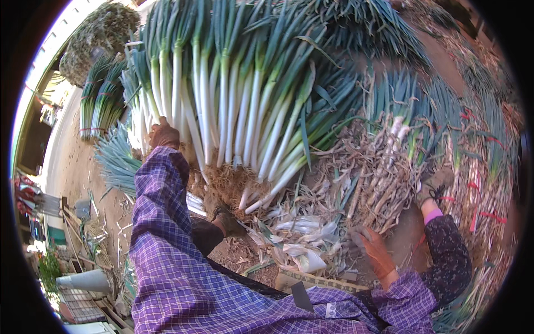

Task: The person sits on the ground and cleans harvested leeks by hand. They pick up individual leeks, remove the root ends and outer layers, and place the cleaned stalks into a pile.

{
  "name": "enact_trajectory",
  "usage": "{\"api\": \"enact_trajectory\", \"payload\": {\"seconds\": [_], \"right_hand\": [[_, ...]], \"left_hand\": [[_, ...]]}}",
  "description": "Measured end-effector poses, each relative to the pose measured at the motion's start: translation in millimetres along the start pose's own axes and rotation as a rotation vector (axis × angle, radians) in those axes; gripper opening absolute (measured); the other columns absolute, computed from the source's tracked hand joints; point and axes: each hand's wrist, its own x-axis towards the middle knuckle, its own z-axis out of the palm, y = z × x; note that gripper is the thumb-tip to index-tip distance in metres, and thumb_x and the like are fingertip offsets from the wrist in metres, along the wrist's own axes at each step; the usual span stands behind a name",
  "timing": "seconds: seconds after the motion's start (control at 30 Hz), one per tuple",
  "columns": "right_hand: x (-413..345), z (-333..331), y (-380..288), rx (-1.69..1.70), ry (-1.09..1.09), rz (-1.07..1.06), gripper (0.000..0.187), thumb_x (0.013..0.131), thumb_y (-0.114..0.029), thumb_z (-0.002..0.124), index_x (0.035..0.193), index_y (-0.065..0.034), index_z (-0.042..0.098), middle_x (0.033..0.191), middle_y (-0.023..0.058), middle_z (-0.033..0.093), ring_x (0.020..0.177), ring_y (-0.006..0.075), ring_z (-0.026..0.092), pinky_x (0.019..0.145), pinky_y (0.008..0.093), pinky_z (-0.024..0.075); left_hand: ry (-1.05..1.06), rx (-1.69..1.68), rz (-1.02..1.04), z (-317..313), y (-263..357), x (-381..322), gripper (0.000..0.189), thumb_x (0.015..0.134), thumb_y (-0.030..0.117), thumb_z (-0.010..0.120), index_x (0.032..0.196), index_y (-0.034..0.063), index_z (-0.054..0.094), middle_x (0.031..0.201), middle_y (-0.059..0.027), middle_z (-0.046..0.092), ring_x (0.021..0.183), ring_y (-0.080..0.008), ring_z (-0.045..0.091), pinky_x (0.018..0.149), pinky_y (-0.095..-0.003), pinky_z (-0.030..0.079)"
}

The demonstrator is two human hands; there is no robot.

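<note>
My left hand [164,134], in an orange-brown glove, reaches forward to the white stalks at the left of a fanned pile of long green onions [225,104]. Its fingers touch a stalk; whether they close round it is unclear. The pile's roots [233,179] point towards me. My right hand [374,248], gloved in orange with dirty grey fingertips, hovers low at the right, its fingers apart and nothing seen in them. It is beside peeled, dry outer leaves [311,240] and just below a heap of unpeeled, soil-brown green onions [384,179].
Red-tied bundles of unpeeled onions [475,179] lie at the right. Banded clean bundles [102,98] stand at the far left, near a heap of plant waste [100,37]. A grey cone [85,280] lies at the lower left. My shoes [228,221] rest among the onions and peelings.
</note>
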Motion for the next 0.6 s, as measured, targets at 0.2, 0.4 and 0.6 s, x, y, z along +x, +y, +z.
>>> {"api": "enact_trajectory", "payload": {"seconds": [0.2, 0.4, 0.6], "right_hand": [[2.2, 7.8, 49.5, -0.065, 0.039, -0.279, 0.026, 0.096, -0.018, 0.050, 0.112, 0.0020, 0.055, 0.104, 0.0089, 0.062, 0.093, 0.0151, 0.062, 0.080, 0.0275, 0.0507], [-32.8, 1.7, 60.9, -0.025, 0.206, -0.251, 0.036, 0.094, -0.029, 0.053, 0.116, -0.0010, 0.057, 0.108, 0.0195, 0.063, 0.098, 0.0356, 0.062, 0.082, 0.0401, 0.0502], [-34.4, -10.6, 34.6, 0.401, 0.188, -0.191, 0.031, 0.098, -0.024, 0.047, 0.112, 0.0019, 0.057, 0.102, 0.0139, 0.065, 0.094, 0.0203, 0.064, 0.078, 0.0315, 0.0527]], "left_hand": [[0.135, -0.174, 0.867, 7.9, 140.9, -169.7, 0.052, 0.074, 0.023, 0.072, 0.120, 0.0086, 0.052, 0.108, -0.0124, 0.057, 0.098, -0.0268, 0.056, 0.080, -0.0447, 0.043], [-0.612, -0.762, 0.824, 81.8, 300.7, -397.8, 0.029, 0.076, 0.026, 0.062, 0.098, 0.0072, 0.061, 0.085, -0.0231, 0.064, 0.082, -0.0401, 0.063, 0.073, -0.0461, 0.049], [-1.022, -0.662, 0.536, 155.8, 348.0, -465.0, 0.042, 0.078, 0.020, 0.064, 0.113, -0.0007, 0.056, 0.102, -0.0229, 0.064, 0.090, -0.0369, 0.062, 0.085, -0.0430, 0.048]]}}
